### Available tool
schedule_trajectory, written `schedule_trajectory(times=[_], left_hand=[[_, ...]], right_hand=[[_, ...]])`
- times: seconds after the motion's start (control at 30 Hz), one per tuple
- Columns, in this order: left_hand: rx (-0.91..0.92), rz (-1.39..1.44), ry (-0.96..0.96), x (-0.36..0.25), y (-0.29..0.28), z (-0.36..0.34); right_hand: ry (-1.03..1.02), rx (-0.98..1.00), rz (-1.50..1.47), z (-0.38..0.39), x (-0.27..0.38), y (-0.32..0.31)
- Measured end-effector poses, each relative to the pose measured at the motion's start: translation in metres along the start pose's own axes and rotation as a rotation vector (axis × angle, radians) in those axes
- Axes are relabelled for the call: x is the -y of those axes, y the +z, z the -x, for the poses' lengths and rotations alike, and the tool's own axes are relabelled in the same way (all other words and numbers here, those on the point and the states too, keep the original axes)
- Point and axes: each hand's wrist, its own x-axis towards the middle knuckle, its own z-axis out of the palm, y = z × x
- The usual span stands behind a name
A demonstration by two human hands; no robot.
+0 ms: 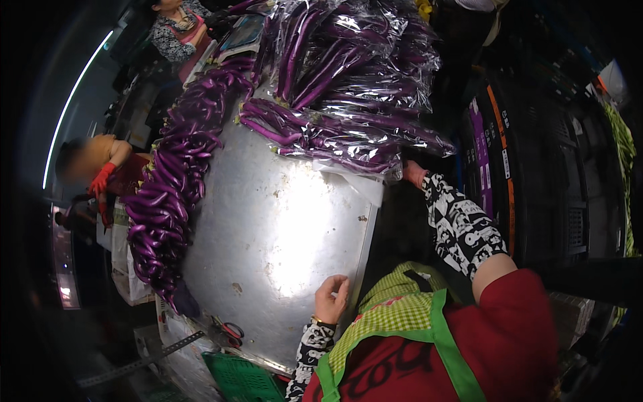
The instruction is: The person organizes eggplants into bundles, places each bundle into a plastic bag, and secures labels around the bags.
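My left hand [331,299] is over the near right part of the metal table [228,234], its fingers curled together and nothing seen in them. My right hand [414,173] reaches beyond the table's right edge, by the end of the clear-bagged long purple eggplants [355,144]. Its fingers are mostly hidden, so I cannot tell whether it grips anything. Whitish plastic sheets or bags [365,186] lie under the bagged eggplants at the table's edge. More bagged eggplants [328,60] are piled behind. Loose eggplants [167,187] form a long heap along the table's left side.
Red-handled scissors [232,333] lie at the near left corner, above a green plastic basket [242,377]. Dark crates [536,181] are stacked on the right. One person with red gloves [102,181] is at the left; another person [181,33] stands at the far left.
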Motion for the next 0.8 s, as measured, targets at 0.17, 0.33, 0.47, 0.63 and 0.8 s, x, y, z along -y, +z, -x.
schedule_trajectory(times=[0.17, 0.33, 0.47, 0.63, 0.8], left_hand=[[0.040, -0.081, 0.116, -0.023, 0.018, -0.035], [-0.045, -0.251, 0.486, -0.045, 0.035, -0.067], [0.165, -0.465, 0.671, -0.075, 0.058, -0.096], [0.027, -0.523, 0.683, -0.083, 0.082, -0.107], [-0.200, -0.469, 0.594, -0.069, 0.090, -0.135]], right_hand=[[0.006, -0.045, 0.227, 0.146, 0.094, 0.004], [0.075, 0.283, 0.323, 0.251, 0.203, 0.036], [0.108, 0.483, 0.109, 0.264, 0.231, 0.030], [-0.010, 0.706, 0.058, 0.265, 0.264, 0.014], [-0.406, 0.964, -0.105, 0.255, 0.288, -0.004]])
